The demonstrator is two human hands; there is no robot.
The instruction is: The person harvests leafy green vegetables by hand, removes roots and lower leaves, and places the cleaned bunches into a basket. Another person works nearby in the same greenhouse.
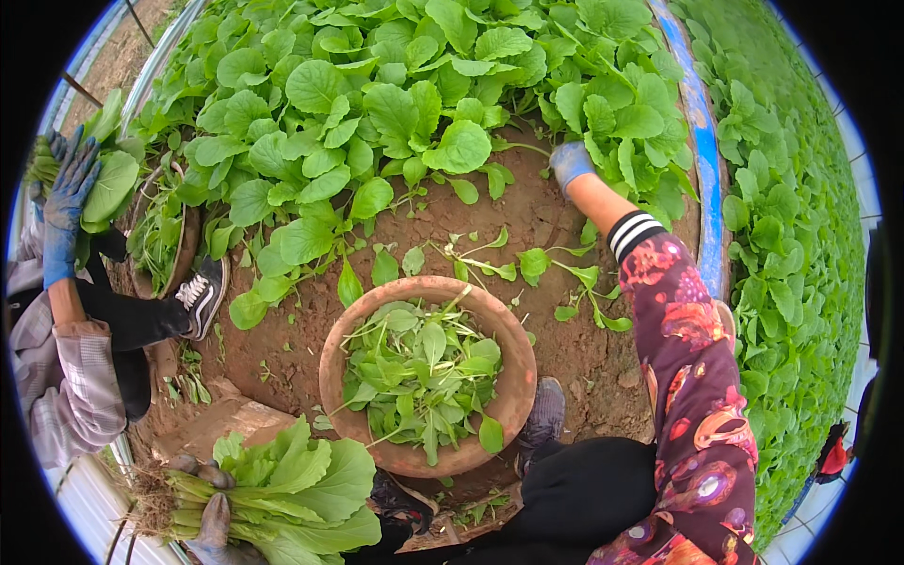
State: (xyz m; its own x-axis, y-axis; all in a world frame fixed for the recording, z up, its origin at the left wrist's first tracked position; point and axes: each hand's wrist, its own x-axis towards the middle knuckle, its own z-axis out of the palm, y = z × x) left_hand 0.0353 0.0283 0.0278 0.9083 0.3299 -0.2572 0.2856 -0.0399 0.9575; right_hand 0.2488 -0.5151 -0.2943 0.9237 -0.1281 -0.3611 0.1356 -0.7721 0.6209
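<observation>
My left hand (215,526), in a soiled glove, is closed around a bunch of leafy greens (296,487) with roots and soil still on them, at the lower left. At the upper right my right hand (571,166), in a blue glove, reaches in at the base of the growing leafy plants (621,120); leaves hide its fingertips, so its grip cannot be made out. Between my feet and the plants stands a round clay-coloured tub (519,353) holding loose leaves and small plants (424,374). Several small uprooted plants (487,265) lie on the soil beyond it.
At the left, a co-worker's blue-gloved hands (63,205) hold greens beside another tub (189,247); their shoe (205,296) rests on the soil. A blue strip (706,148) runs along the bed's right edge, with more plants (784,282) past it. My shoe (547,417) touches the near tub's right side.
</observation>
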